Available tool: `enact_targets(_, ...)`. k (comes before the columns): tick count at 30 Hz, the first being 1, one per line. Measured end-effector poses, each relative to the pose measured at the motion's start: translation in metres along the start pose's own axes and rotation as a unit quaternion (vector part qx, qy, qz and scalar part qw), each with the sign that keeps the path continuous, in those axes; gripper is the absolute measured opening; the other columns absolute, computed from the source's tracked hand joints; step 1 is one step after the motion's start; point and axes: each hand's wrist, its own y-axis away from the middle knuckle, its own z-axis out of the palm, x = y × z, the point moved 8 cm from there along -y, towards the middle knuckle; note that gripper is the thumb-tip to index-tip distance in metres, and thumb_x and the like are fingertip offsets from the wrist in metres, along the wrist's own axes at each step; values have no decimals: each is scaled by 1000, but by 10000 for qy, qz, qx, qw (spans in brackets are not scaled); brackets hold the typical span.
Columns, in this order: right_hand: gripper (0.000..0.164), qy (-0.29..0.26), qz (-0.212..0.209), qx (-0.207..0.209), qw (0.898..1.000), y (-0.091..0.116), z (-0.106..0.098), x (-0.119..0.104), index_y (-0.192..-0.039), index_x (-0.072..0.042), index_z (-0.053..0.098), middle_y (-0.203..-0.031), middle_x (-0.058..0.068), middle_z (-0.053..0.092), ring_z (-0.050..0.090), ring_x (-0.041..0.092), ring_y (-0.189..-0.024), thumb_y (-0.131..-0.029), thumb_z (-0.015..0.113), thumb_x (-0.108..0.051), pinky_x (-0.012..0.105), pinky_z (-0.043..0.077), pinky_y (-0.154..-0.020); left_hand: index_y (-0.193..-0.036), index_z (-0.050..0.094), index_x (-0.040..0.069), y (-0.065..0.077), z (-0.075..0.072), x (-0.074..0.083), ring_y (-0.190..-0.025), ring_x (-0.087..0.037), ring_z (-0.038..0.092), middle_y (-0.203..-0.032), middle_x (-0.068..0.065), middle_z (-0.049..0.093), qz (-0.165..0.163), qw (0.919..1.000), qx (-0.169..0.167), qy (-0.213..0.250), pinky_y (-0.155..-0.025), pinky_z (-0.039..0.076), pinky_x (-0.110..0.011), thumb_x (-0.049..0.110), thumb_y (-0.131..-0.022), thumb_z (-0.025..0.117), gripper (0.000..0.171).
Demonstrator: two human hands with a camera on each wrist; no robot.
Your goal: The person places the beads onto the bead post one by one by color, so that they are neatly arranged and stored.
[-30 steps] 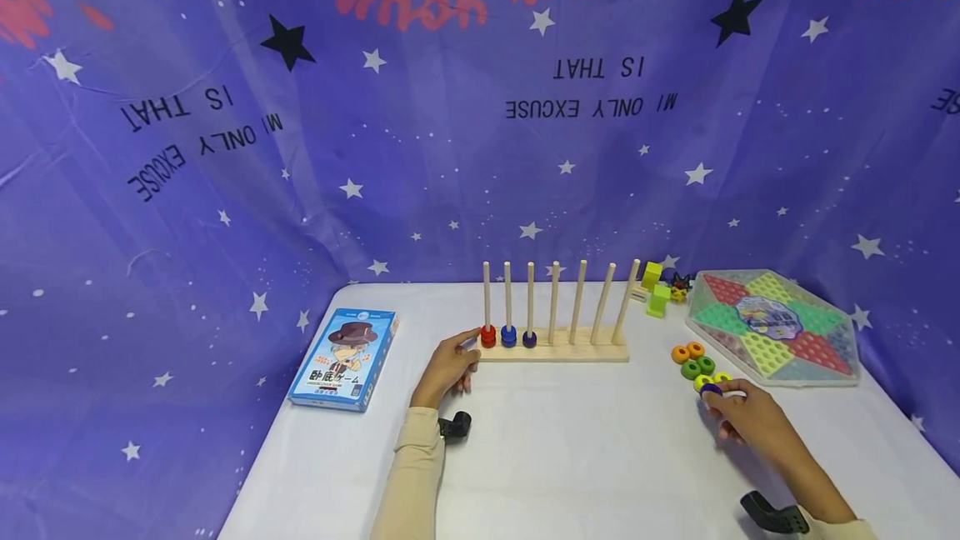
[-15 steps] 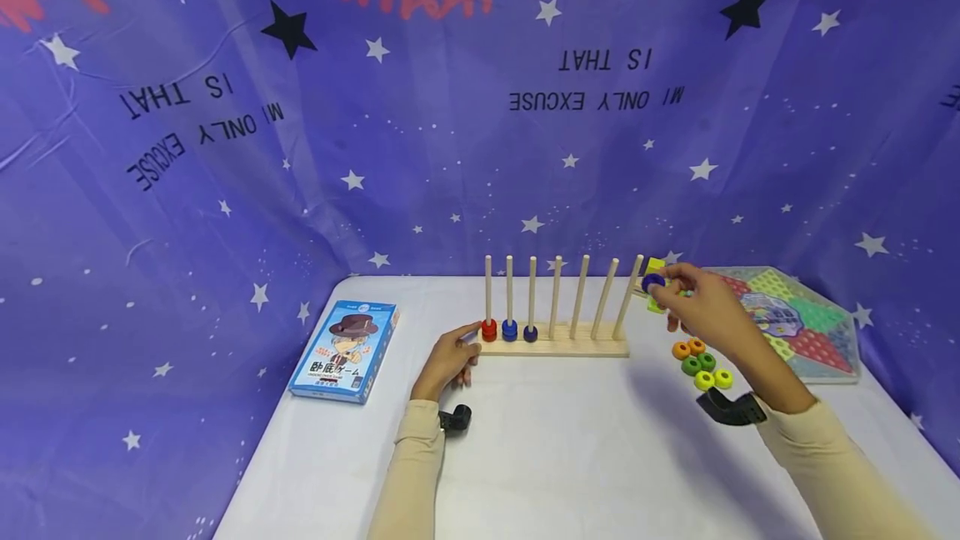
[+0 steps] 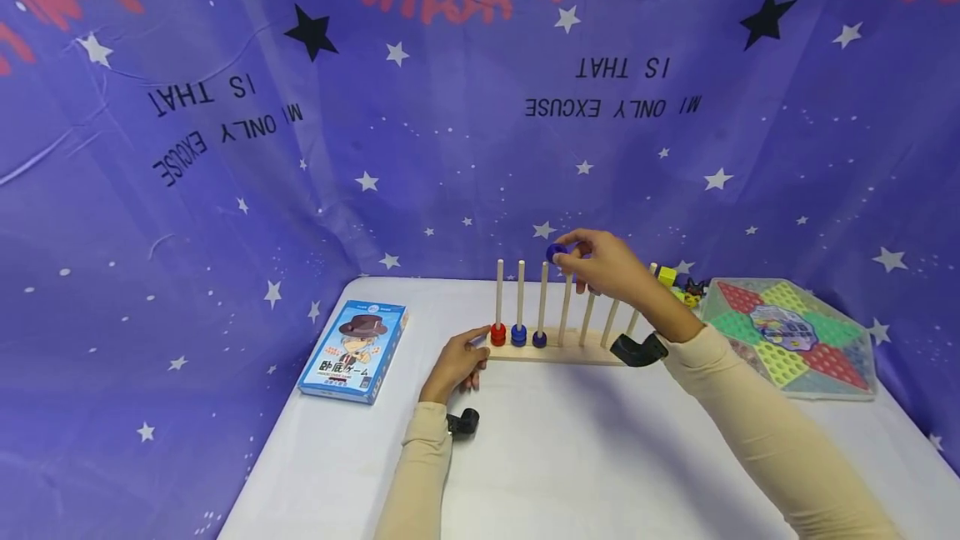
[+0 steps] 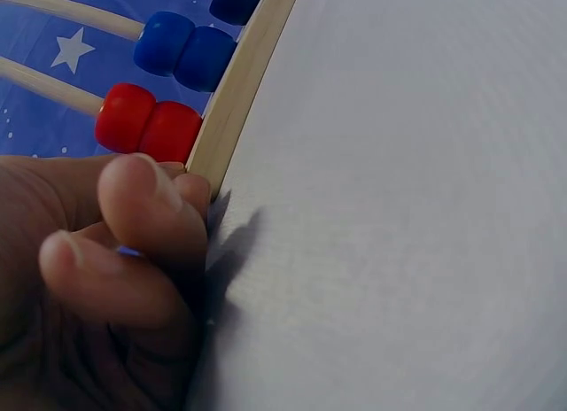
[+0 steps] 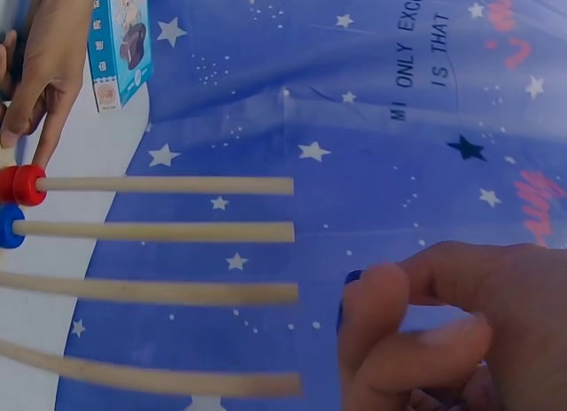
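Observation:
A wooden peg rack [image 3: 573, 354] with several upright pegs stands on the table. Red beads [image 3: 498, 335] sit on its leftmost peg, blue beads [image 3: 518, 335] on the second, and one dark purple bead [image 3: 539, 340] on the third. My left hand [image 3: 453, 367] grips the left end of the rack's base; in the left wrist view its fingers [image 4: 146, 198] are curled beside the red beads. My right hand [image 3: 607, 263] pinches a purple bead [image 3: 556, 252] above the pegs, near the tops of the third and fourth. In the right wrist view the fingers mostly hide that bead.
A blue card-game box [image 3: 356, 350] lies at the left. To the right lies a hexagonal board-game case [image 3: 787, 336], with yellow-green blocks [image 3: 667, 276] and a small figure near its back corner. A purple star-print cloth [image 3: 465, 132] hangs behind the table.
My right hand has picked up the purple bead from the loose group at the right and carried it left, above the pegs. The left hand stays at the rack's end.

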Motion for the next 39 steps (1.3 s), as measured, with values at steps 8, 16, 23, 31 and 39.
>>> enact_targets(8,33,82,163,-86,9998,-9,10,1,-124,-12,58,-82,7,66,63,24,-55,-93,62,-25,40,49,-44,-140,51,17,-3,3,4,-34,-12,46,-68,-16,61,52,10000,-56,10,-31,38,-22,7,-91,58,50)
enact_targets(16,36,223,239,-161,9993,-7,12,8,-126,-10,57,-81,6,66,61,23,-53,-94,61,-26,40,49,-44,-140,50,16,-4,7,8,-33,-12,46,-64,-11,59,47,9999,-108,55,-31,38,-22,6,-91,58,51)
enact_targets(23,56,124,201,-61,9997,-3,5,10,-138,-15,47,-80,6,66,60,28,-55,-91,62,-40,34,45,-41,-141,50,16,-7,8,9,-33,-11,46,-65,-14,60,82,9999,-43,-77,-30,38,-22,7,-91,58,51)
enact_targets(31,52,-148,12,488,9987,17,-35,17,-136,-17,48,-86,12,65,60,33,-57,-92,62,-40,36,46,-43,-141,49,18,-12,4,9,-34,-12,47,-66,-13,60,23,9997,31,-220,-31,39,-22,8,-91,58,52)
enact_targets(39,52,-357,548,1309,9892,72,-93,81,-137,-17,47,-90,12,62,54,24,-54,-93,56,-45,34,42,-42,-140,50,16,-10,-2,11,-32,-11,46,-63,-11,58,129,9997,126,-135,-30,38,-22,6,-91,57,51)
